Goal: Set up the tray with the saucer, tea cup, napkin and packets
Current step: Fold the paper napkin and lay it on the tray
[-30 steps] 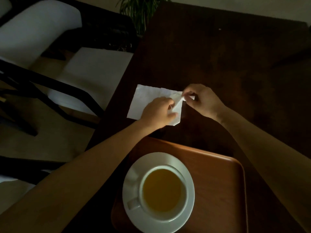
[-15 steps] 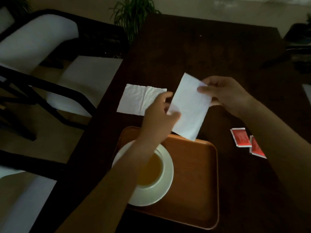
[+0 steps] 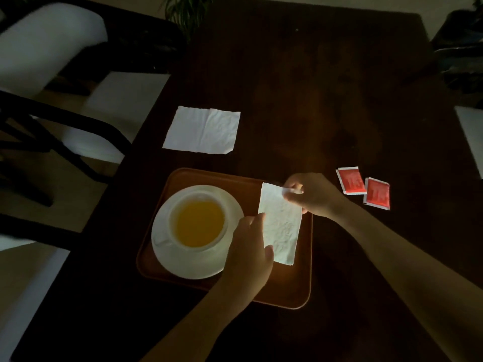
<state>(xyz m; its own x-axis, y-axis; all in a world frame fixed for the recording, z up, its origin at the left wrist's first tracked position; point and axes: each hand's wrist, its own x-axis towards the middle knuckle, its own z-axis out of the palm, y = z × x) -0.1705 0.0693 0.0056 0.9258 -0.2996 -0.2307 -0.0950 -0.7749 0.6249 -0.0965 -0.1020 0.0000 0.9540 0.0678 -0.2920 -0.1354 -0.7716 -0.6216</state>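
An orange-brown tray lies on the dark table. On its left half a white saucer carries a white tea cup full of yellow tea. Over the tray's right half both hands hold a folded white napkin: my right hand pinches its far corner, my left hand grips its near left edge. Two red packets lie on the table to the right of the tray. A second white napkin lies flat beyond the tray.
The dark wooden table stretches far and right. White-cushioned chairs with black frames stand along its left edge. A potted plant is at the far end. A pale object pokes in at the right edge.
Both hands lifted one napkin off the sheet on the table and carried it toward me, down over the tray's right half. The other napkin stays flat beyond the tray.
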